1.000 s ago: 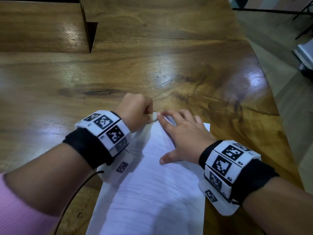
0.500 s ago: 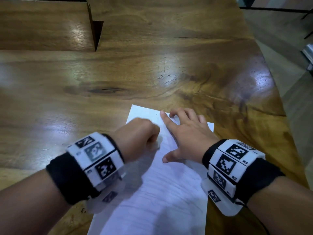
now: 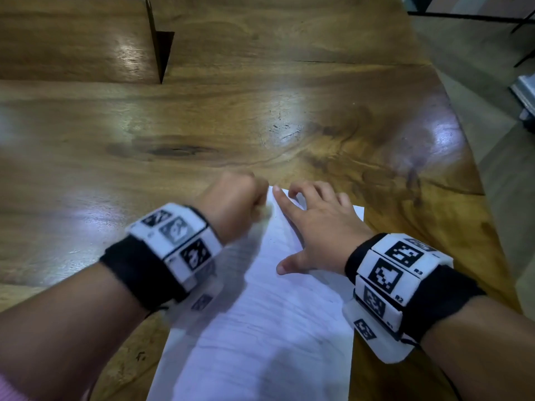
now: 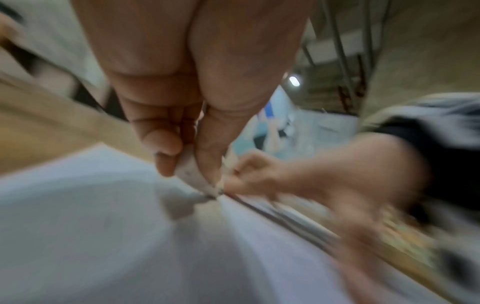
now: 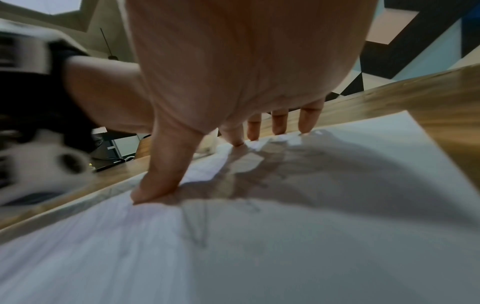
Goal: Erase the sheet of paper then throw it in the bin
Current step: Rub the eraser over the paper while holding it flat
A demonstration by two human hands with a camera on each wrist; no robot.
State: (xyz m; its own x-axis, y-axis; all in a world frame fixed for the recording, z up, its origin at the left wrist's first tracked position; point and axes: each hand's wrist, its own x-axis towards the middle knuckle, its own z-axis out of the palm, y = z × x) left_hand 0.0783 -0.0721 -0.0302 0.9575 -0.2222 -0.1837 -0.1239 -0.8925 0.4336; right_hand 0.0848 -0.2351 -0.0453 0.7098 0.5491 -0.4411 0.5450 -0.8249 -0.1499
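A white sheet of paper (image 3: 260, 328) lies flat on a glossy wooden table (image 3: 260, 117), near its right edge. The left hand (image 3: 234, 201), blurred, pinches a small white eraser (image 4: 193, 174) whose tip touches the sheet's far end. Just beside it the right hand (image 3: 315, 227) presses the paper, fingers (image 5: 306, 119) and thumb spread wide.

White paper (image 3: 260, 328) on glossy brown wooden table (image 3: 260, 111).
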